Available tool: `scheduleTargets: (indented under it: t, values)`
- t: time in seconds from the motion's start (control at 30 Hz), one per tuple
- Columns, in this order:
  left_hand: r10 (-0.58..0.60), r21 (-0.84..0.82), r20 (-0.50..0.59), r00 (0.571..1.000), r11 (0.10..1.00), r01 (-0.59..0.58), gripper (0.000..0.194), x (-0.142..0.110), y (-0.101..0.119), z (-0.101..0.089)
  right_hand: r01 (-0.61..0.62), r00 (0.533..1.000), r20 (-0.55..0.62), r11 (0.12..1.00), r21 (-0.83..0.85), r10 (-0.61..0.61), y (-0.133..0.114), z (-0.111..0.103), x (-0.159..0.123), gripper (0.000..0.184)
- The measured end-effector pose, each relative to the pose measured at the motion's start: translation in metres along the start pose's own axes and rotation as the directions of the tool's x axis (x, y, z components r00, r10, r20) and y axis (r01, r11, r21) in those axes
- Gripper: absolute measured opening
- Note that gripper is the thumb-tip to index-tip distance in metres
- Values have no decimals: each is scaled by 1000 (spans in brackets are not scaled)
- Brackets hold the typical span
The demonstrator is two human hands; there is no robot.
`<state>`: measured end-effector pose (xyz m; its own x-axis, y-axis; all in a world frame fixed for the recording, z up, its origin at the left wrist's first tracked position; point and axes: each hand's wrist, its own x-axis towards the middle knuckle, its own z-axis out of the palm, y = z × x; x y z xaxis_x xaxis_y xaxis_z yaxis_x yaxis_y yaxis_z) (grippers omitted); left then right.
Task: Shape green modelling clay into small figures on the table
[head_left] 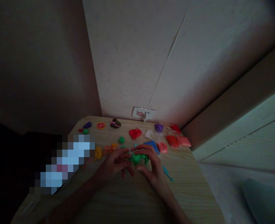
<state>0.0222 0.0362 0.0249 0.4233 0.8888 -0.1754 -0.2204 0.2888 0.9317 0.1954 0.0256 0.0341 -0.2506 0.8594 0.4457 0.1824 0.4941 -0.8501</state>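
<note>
A packet of soft green clay (pixel 138 159) is held above the table, its clear wrapping showing at the left end. My right hand (pixel 152 166) curves around the packet, thumb below and fingers over the top. My left hand (pixel 115 165) is at the clear end, its upper fingers closed on the wrapping and its lower fingers hanging loosely bent; blur hides the exact grip. Just behind the hands lie a blue packet (pixel 152 146) and a salmon-pink packet (pixel 162 147). A turquoise modelling tool (pixel 167 173) rests right of my right hand.
Along the back of the table (pixel 184 193) lie a red packet (pixel 135 133), a purple packet (pixel 159 127), a brown clay figure (pixel 115 123), an orange slice-like disc (pixel 101 125) and a small green ball (pixel 122 140). A wall socket (pixel 143 113) with a plug is behind. A pixelated bright patch (pixel 67 163) covers the left edge.
</note>
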Motion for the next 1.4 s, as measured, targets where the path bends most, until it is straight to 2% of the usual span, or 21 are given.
scheduleTargets:
  t: [0.1, 0.23, 0.47, 0.57, 0.7, 0.8, 0.93, 1.17, 1.4]
  values:
    - [-13, 25, -18, 1000, 1000, 13, 50, 0, 1, -1, 26, 1000, 10, 995, -94, -25, -1, 2, -2, 30]
    - [-21, 64, -29, 999, 998, 23, 50, -1, 2, -1, 26, 999, -39, 988, -153, -33, 2, 2, -3, 16]
    - [-16, 71, -87, 996, 997, 22, 27, -2, 2, 2, -39, 992, -122, 996, -82, 29, 3, -1, -2, 3]
    - [-27, 76, -112, 993, 996, 36, 25, -2, 2, 3, -41, 992, -122, 999, -29, 38, 4, -1, -2, 6]
    - [-23, 125, -136, 990, 991, 41, 23, -3, 0, 2, -19, 1000, -25, 995, -100, 17, 5, 1, -3, 31]
    - [-6, 162, -144, 990, 986, 30, 24, -4, -2, 1, -11, 1000, 17, 981, -195, 15, 6, 3, -5, 27]
    - [9, 173, -152, 988, 985, 18, 29, -5, -3, 3, -13, 1000, -20, 971, -239, 9, 7, 3, -6, 20]
    - [-22, 127, -96, 995, 991, 34, 42, -6, 1, 3, 2, 995, -98, 978, -211, -23, 6, 3, -3, 14]
    - [29, 89, -78, 997, 996, -22, 39, -3, 0, -1, -3, 991, -129, 985, -175, -19, 5, 1, -3, 9]
